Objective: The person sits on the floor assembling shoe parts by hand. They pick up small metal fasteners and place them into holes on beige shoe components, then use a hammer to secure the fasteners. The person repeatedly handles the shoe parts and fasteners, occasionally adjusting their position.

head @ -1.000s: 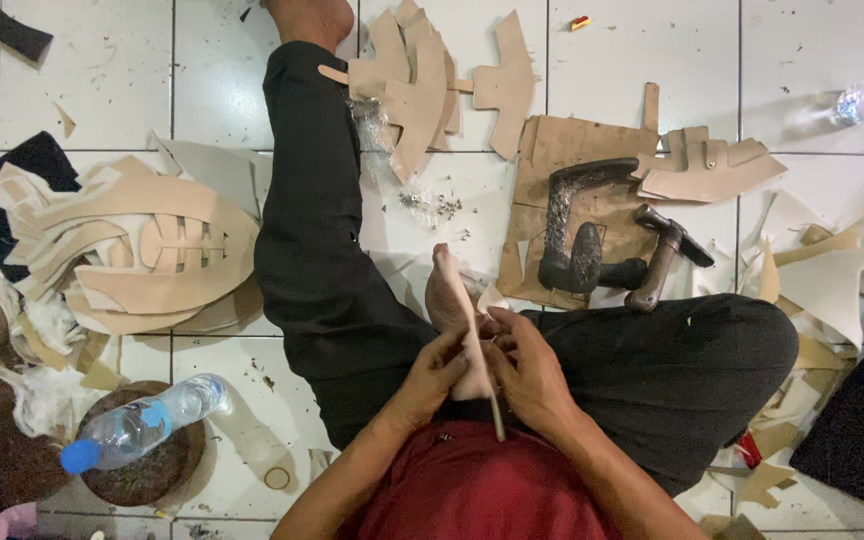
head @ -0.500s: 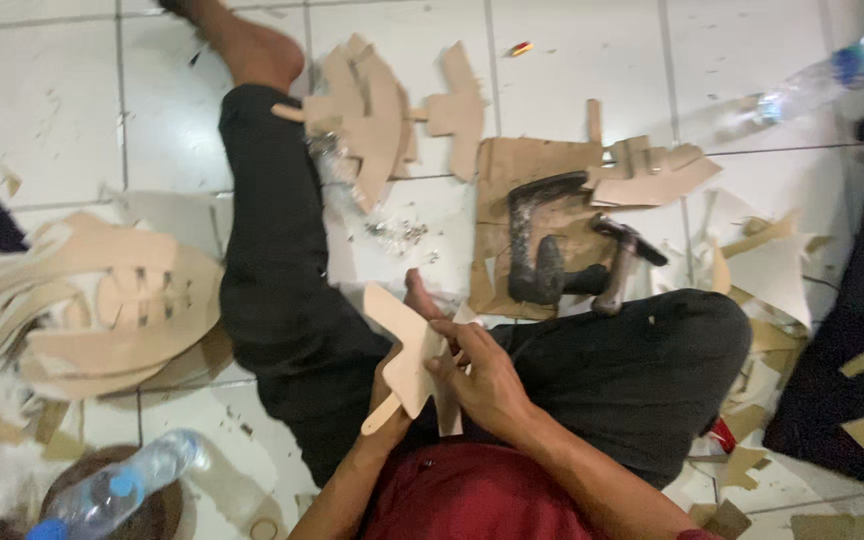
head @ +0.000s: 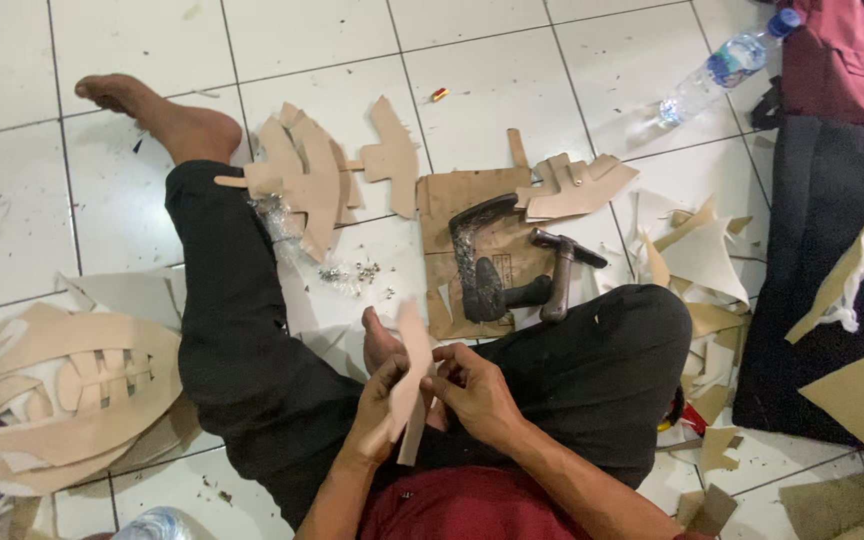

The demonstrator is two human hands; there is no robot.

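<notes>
Both hands pinch a tan leather cut-piece (head: 410,385) held upright over the lap: the left hand (head: 380,400) grips its lower edge, the right hand (head: 474,392) its side. Just beyond the right hand, a hammer (head: 560,275) lies on brown cardboard (head: 442,205); farther off lies a clear plastic bottle (head: 717,70) with a blue cap.
</notes>
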